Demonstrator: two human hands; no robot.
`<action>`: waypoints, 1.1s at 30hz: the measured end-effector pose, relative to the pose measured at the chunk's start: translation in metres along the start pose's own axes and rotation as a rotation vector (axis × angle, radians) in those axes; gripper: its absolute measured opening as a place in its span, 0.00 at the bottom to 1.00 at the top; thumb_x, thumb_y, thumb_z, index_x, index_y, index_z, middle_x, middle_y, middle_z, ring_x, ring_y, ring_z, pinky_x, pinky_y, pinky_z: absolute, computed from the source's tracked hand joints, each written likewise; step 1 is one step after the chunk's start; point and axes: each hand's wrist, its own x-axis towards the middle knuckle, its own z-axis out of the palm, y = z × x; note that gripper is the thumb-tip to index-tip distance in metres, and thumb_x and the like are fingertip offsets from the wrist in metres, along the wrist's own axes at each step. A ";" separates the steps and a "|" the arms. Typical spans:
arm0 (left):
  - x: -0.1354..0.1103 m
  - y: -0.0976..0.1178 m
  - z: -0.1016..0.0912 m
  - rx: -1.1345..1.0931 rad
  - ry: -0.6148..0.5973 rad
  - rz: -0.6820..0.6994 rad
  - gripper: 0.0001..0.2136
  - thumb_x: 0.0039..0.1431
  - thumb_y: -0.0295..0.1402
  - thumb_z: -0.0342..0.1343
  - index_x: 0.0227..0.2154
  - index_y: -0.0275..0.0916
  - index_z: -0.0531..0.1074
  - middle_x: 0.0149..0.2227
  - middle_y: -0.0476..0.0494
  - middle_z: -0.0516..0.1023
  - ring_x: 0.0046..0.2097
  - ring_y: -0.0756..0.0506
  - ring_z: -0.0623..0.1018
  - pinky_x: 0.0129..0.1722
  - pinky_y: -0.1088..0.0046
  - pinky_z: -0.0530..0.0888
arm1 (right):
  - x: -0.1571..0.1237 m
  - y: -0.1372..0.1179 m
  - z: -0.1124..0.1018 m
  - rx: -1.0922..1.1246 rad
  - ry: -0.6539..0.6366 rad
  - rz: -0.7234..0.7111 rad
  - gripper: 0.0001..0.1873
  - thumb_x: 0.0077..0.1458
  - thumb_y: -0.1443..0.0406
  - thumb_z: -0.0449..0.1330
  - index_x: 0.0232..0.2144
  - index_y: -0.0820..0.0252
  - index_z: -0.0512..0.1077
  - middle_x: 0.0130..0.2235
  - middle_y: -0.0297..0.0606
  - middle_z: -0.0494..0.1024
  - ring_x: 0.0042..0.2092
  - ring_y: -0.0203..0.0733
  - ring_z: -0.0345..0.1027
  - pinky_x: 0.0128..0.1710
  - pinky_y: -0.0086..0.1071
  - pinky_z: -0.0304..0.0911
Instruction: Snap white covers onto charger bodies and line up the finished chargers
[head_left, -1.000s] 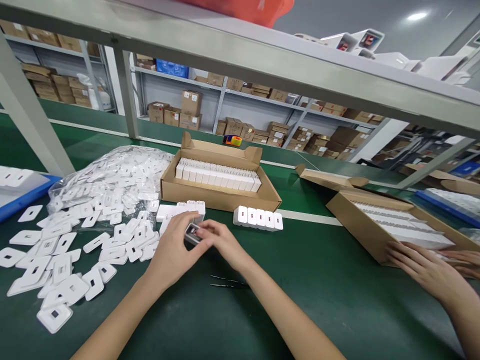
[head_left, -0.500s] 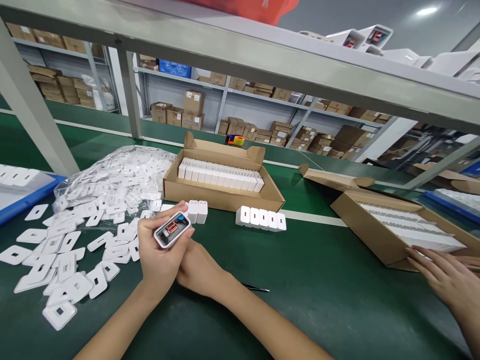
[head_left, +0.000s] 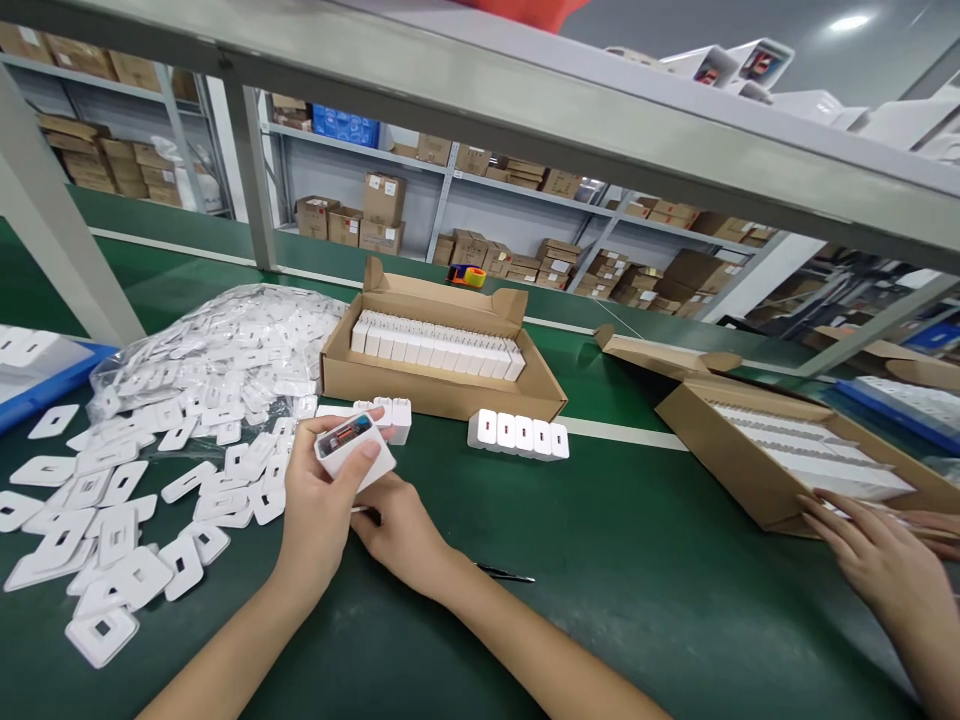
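My left hand (head_left: 315,505) is closed around a white charger housing (head_left: 379,468), its open end tilted up so that the red and dark electronics inside show. Just beneath it is my right hand (head_left: 409,538), fingers curled in. A thin white edge peeks out at those fingertips, but most of what they hold is hidden. Loose white cover plates (head_left: 142,578) with small slots lie scattered to the left, in front of a clear bag (head_left: 217,345) full of them. Behind my hands stand a few white chargers (head_left: 401,420). A row of finished-looking chargers (head_left: 525,437) stands to the right.
A cardboard box (head_left: 442,396) holding chargers sits at the back. Black tweezers (head_left: 506,574) lie beside my right forearm. At the right, another person's hand (head_left: 870,540) rests at a second box (head_left: 712,475). A blue tray (head_left: 56,385) is at the left edge.
My left hand has turned the charger housing, so its white side now shows more and the open end faces up and left. The view has shifted slightly.
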 end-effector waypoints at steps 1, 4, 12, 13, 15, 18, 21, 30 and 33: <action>0.000 0.000 0.001 -0.007 -0.039 -0.017 0.18 0.52 0.43 0.65 0.38 0.43 0.63 0.48 0.39 0.79 0.48 0.37 0.80 0.43 0.60 0.79 | -0.002 0.002 -0.002 0.031 0.030 0.032 0.10 0.53 0.74 0.55 0.31 0.60 0.75 0.38 0.35 0.78 0.40 0.38 0.70 0.39 0.28 0.65; -0.002 0.000 0.004 0.011 -0.164 -0.045 0.19 0.50 0.41 0.66 0.39 0.41 0.64 0.47 0.38 0.79 0.47 0.38 0.80 0.39 0.65 0.80 | -0.007 0.009 -0.012 0.116 0.096 0.131 0.09 0.55 0.68 0.57 0.26 0.63 0.75 0.25 0.32 0.74 0.27 0.34 0.66 0.27 0.25 0.61; -0.013 0.002 0.010 0.263 -0.529 -0.204 0.12 0.50 0.38 0.62 0.37 0.41 0.72 0.34 0.47 0.78 0.35 0.44 0.78 0.33 0.72 0.73 | -0.032 -0.006 -0.085 0.147 0.308 0.181 0.16 0.61 0.60 0.52 0.39 0.60 0.78 0.34 0.37 0.76 0.32 0.37 0.68 0.32 0.29 0.64; -0.015 0.002 0.011 0.307 -0.568 -0.219 0.12 0.51 0.38 0.61 0.38 0.41 0.72 0.34 0.48 0.78 0.35 0.45 0.77 0.33 0.73 0.72 | -0.037 -0.014 -0.093 0.106 0.344 0.170 0.15 0.61 0.61 0.53 0.42 0.59 0.78 0.36 0.38 0.76 0.34 0.38 0.68 0.33 0.29 0.64; -0.019 0.001 0.013 0.414 -0.616 -0.212 0.11 0.52 0.37 0.60 0.38 0.42 0.71 0.32 0.50 0.76 0.33 0.46 0.74 0.32 0.74 0.69 | -0.047 -0.028 -0.101 -0.014 0.381 0.108 0.14 0.61 0.65 0.54 0.44 0.56 0.77 0.38 0.37 0.78 0.37 0.38 0.70 0.36 0.29 0.65; -0.023 -0.002 0.016 0.500 -0.655 -0.200 0.10 0.53 0.37 0.59 0.38 0.43 0.69 0.30 0.53 0.74 0.31 0.47 0.72 0.30 0.75 0.67 | -0.059 -0.042 -0.100 -0.210 0.389 -0.034 0.13 0.62 0.69 0.54 0.43 0.58 0.77 0.35 0.37 0.78 0.36 0.37 0.72 0.34 0.28 0.67; -0.024 -0.004 0.016 0.505 -0.670 -0.212 0.12 0.53 0.37 0.57 0.41 0.44 0.66 0.32 0.53 0.75 0.33 0.46 0.73 0.32 0.74 0.68 | -0.067 -0.047 -0.092 -0.275 0.387 -0.083 0.12 0.62 0.71 0.54 0.42 0.60 0.76 0.34 0.38 0.78 0.35 0.36 0.72 0.31 0.26 0.67; -0.028 0.000 0.018 0.468 -0.661 -0.313 0.19 0.54 0.36 0.57 0.46 0.44 0.56 0.36 0.51 0.74 0.35 0.45 0.73 0.36 0.70 0.68 | -0.075 -0.043 -0.086 -0.270 0.389 -0.123 0.12 0.61 0.73 0.54 0.41 0.61 0.75 0.33 0.37 0.77 0.33 0.36 0.71 0.28 0.26 0.66; -0.029 0.001 0.017 0.467 -0.683 -0.317 0.20 0.54 0.36 0.57 0.47 0.45 0.55 0.37 0.50 0.73 0.35 0.45 0.73 0.37 0.69 0.67 | -0.076 -0.041 -0.085 -0.296 0.435 -0.146 0.12 0.61 0.75 0.54 0.42 0.61 0.75 0.33 0.37 0.76 0.33 0.35 0.70 0.30 0.26 0.67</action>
